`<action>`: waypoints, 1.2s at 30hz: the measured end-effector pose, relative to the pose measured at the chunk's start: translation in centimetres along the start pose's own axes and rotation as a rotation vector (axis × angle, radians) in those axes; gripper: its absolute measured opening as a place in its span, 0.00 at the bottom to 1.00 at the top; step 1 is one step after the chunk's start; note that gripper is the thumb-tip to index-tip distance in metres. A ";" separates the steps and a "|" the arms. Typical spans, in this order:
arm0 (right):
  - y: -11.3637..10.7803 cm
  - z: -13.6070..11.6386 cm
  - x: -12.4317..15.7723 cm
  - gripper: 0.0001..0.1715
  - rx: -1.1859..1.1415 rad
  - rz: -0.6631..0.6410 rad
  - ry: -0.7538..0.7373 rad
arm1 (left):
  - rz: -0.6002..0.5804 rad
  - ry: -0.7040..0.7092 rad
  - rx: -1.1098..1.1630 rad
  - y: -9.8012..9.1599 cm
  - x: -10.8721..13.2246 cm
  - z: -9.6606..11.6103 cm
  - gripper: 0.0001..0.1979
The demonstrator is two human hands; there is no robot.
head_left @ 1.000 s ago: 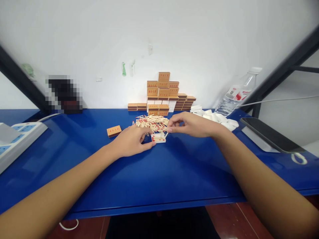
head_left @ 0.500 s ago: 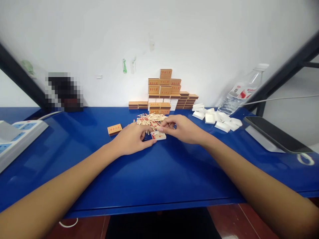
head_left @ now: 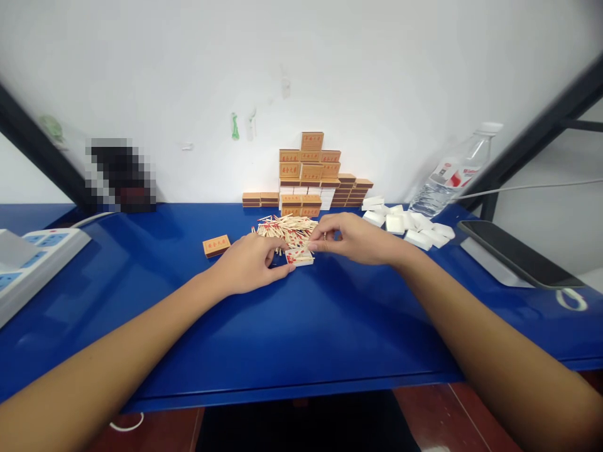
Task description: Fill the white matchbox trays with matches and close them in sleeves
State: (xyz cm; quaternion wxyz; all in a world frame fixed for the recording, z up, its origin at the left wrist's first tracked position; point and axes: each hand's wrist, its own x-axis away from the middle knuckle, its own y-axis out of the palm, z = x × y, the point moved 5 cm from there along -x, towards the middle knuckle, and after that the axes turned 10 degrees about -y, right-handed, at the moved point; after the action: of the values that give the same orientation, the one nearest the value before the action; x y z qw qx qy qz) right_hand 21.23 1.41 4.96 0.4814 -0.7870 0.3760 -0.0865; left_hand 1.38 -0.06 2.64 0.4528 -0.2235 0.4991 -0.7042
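A small white matchbox tray holds several red-tipped matches lying lengthwise. My left hand is curled at the tray's left end, with its thumb along the near corner and its fingers behind. My right hand pinches thumb against forefinger at the tray's right end, on match ends as far as I can see. The fingertips partly hide what they grip. Right behind the tray spreads a loose heap of matches. An orange matchbox lies left of my left hand.
Stacked matchboxes stand against the wall behind the heap. White empty trays lie in a pile at right, near a leaning water bottle and a phone. A power strip sits on the blue table at far left.
My right hand has shifted slightly right and up, from over the tray to its right end. More of the matches in the tray show. My left hand keeps its place.
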 end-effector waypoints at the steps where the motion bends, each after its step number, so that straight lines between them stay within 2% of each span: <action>1: 0.2 -0.1 0.0 0.23 0.004 -0.011 -0.005 | -0.003 0.002 0.002 0.0 0.0 0.0 0.16; 12: 0.8 -0.1 0.1 0.13 0.064 -0.049 -0.043 | -0.007 -0.007 0.006 0.1 -0.1 0.0 0.15; 19: 1.0 -0.7 0.1 0.12 0.077 -0.055 -0.056 | -0.014 -0.004 -0.001 0.0 -0.1 0.0 0.16; 23: 0.1 -0.1 0.5 0.16 0.114 -0.030 0.032 | -0.003 0.014 -0.007 0.2 -0.1 0.0 0.16; 28: -0.2 0.7 0.8 0.18 0.058 -0.119 0.142 | -0.018 -0.017 -0.012 0.1 0.0 0.0 0.17; 36: 0.7 0.0 0.5 0.16 -0.017 -0.127 0.109 | -0.008 0.008 -0.026 0.0 0.0 0.2 0.16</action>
State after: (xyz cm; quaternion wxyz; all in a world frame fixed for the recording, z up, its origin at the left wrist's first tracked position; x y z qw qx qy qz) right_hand 21.20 0.88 4.27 0.4471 -0.8075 0.3515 -0.1566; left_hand 1.55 -0.20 2.69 0.4452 -0.2286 0.5090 -0.7003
